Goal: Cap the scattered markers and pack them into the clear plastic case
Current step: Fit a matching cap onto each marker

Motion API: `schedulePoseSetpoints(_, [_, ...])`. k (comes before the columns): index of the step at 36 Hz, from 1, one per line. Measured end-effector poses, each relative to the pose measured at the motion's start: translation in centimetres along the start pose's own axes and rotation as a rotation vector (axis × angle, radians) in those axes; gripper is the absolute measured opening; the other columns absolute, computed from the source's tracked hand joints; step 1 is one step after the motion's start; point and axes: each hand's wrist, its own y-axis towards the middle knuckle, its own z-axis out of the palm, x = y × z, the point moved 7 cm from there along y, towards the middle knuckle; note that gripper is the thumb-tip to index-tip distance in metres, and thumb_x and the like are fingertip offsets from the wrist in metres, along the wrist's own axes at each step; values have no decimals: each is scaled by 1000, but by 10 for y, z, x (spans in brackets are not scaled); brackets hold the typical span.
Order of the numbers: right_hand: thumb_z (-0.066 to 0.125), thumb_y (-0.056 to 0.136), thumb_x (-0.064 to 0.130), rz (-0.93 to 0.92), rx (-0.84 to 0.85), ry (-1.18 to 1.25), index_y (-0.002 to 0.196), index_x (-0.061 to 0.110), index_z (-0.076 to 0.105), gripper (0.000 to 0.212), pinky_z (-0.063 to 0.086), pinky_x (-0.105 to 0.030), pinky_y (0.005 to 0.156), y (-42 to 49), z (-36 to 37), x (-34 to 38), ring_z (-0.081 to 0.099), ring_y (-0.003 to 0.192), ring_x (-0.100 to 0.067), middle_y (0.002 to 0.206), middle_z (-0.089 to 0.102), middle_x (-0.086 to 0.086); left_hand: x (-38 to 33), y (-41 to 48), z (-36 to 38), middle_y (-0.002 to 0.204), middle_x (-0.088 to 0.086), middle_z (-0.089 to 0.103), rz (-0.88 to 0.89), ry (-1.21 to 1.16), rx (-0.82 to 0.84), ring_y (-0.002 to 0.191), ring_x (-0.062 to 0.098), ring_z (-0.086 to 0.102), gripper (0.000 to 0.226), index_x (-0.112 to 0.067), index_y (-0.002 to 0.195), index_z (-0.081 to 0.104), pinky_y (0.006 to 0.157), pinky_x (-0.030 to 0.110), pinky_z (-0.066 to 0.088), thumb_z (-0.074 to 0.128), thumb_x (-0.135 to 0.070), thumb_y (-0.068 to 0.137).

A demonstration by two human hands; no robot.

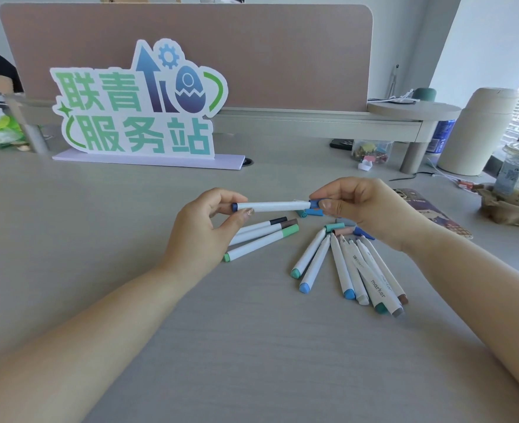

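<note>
1. The step in hand is capping. The left hand [203, 227] pinches the blue-tipped tail of a white marker [272, 206], held level above the worktop [99, 239]. The right hand [362, 206] is clamped with thumb and fingers on a blue cap [314, 204] at the marker's other end. Whether the cap is fully seated cannot be told.
2. Three capped markers [264, 236] lie side by side just below the left hand. A fan of uncapped markers [350, 270] lies under the right wrist, with loose caps [343, 230] at their tips.
3. The next move likely calls for pressing the cap home, laying this marker with the capped three, then matching a loose cap to the next barrel by colour.
4. Packing looks far off, and the clear plastic case cannot be made out in view.
5. Writing: two barrels in the fan read "marker" [378, 288]. The standing sign [136, 102] reads 联青 above 服务站.
</note>
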Motion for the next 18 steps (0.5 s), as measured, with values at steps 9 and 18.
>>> schedulePoseSetpoints(9, [55,93,17,-6,-21,24,94,26,69,17,54,-22,81,-3,3,6,62,81,-6,94,73,2,-1,-2,0,84,-10,69,-16,-41,-5,85,-3,61,9,-26,83,67,77,19,47,73,-21,81])
schedulePoseSetpoints(18, [56,93,15,-4,-43,71,91,24,71,17,56,-30,76,-11,0,4,59,72,-4,84,74,7,-10,-2,1,78,-9,68,7,-22,40,82,-4,60,9,-24,81,69,73,12,48,75,-18,79])
